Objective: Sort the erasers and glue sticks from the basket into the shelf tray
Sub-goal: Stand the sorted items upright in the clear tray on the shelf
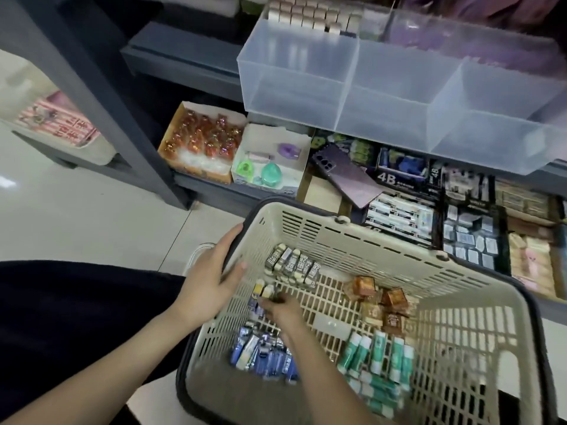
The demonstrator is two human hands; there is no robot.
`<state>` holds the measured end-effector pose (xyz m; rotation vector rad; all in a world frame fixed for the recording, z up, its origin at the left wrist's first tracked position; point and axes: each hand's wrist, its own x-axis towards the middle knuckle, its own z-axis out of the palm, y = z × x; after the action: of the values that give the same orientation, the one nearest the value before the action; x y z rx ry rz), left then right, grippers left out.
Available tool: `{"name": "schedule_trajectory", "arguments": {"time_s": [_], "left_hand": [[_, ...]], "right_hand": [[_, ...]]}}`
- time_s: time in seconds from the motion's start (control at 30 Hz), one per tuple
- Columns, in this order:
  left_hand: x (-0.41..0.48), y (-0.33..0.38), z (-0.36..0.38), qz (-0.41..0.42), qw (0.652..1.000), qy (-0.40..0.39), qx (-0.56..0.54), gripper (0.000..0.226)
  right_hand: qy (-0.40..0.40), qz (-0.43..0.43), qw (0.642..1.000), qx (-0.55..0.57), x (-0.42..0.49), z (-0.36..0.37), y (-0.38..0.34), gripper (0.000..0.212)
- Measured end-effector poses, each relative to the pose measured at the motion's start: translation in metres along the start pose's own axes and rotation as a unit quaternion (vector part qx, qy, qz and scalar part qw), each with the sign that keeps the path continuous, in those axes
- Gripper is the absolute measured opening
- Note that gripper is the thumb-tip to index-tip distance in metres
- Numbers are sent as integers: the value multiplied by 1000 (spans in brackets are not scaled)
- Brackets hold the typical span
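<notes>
— Hands first: what are they doing?

— They are apart. Left hand point(211, 271) grips the basket point(399, 259) at its left rim, fingers curled over the dark handle and thumb inside the wall. Right hand point(283, 311) is down inside the basket, with its fingertips at a pair of small erasers point(264, 292) on the slotted floor. Blur hides whether it pinches one.

— And the rest of the stock in there?

— A row of 2B erasers point(291, 266) in black-and-white sleeves leans against the far left wall. Blue erasers point(264, 358) are heaped at the near left, just under the right forearm. Glue sticks point(379, 352), green with white caps, lie side by side at the near right, with more jumbled below them. Some brown blocks point(395, 299) sit beyond the glue sticks.

— Where is the tray?

— On the shelf above and beyond the basket. The shelf tray point(306, 87) is clear frosted plastic, split by dividers into box-like compartments. A rear compartment holds rows of beige caps point(306, 13). Below the tray, a purple phone point(343, 176) lies tilted on boxed goods.
</notes>
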<state>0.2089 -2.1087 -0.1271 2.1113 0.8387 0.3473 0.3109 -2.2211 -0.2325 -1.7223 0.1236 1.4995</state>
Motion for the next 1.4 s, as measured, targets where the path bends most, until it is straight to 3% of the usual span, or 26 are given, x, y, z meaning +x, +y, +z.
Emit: {"name": "schedule_trajectory", "arguments": {"time_s": [0.17, 0.37, 0.53, 0.67, 0.73, 0.8, 0.87, 0.93, 1.0, 1.03, 1.17, 1.3, 1.4], "left_hand": [[2, -1, 0, -9, 1000, 0, -9, 56], [1, -3, 3, -21, 1000, 10, 0, 56], [2, -13, 4, -23, 1000, -2, 14, 57], [-1, -4, 0, -13, 992, 41, 118, 58], [-2, 16, -3, 12, 984, 95, 150, 53], [1, 44, -9, 3, 992, 110, 68, 49], [6, 83, -22, -74, 989, 25, -126, 41], [13, 117, -33, -166, 910, -108, -364, 37], [21, 139, -44, -204, 824, -172, -499, 41], [25, 146, -49, -201, 811, -178, -520, 43], [39, 170, -67, -162, 823, -200, -506, 40], [50, 192, -78, -161, 824, -152, -521, 26], [62, 203, -85, -148, 839, -131, -507, 28]], "right_hand": [[23, 21, 1000, 0, 11, 2, 0, 50], [26, -19, 998, -49, 15, 1, 1, 69], [-3, -55, 995, -86, -10, -13, -16, 37], [-35, -111, 990, -82, -56, -29, -46, 63], [-51, -160, 983, -71, -92, -39, -68, 60], [-80, -213, 972, -51, -128, -49, -91, 56], [-109, -257, 960, -37, -156, -56, -113, 58], [-116, -301, 945, -43, -175, -60, -132, 56], [-112, -347, 929, -61, -190, -61, -147, 52], [-98, -366, 923, -69, -196, -61, -153, 50], [-25, -434, 898, -75, -219, -59, -176, 46], [-15, -454, 889, -62, -238, -57, -197, 30], [26, -467, 883, -36, -244, -53, -211, 30]]}}
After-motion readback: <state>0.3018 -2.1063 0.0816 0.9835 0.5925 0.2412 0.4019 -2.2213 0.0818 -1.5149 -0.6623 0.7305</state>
